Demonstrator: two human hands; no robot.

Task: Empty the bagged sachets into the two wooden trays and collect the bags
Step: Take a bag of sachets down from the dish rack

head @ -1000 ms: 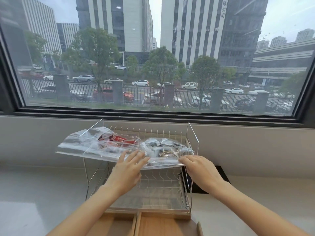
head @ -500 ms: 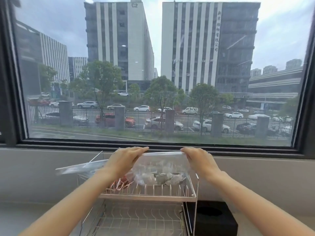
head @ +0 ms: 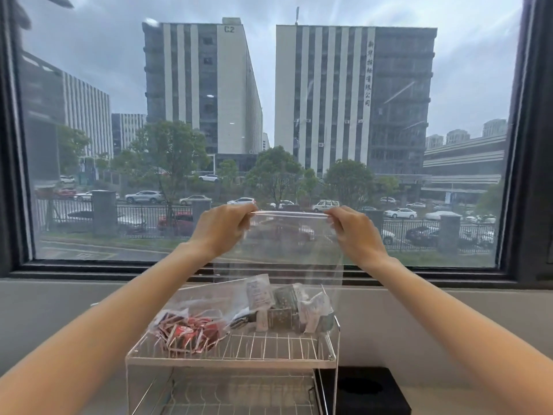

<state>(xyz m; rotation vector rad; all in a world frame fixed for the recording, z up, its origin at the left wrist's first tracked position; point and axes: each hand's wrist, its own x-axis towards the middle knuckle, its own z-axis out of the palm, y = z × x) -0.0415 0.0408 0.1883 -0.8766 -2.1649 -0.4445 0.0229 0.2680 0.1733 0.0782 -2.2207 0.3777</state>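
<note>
Clear plastic hangs between both hands: the bag is held up before the window, its top edge stretched level. The left hand pinches the left corner with curled fingers, and the right hand pinches the right corner likewise. White and dark green sachets sit in the bag's bottom, resting on the wire rack top shelf. Just left of them a second bag of red sachets lies on the same shelf
</note>
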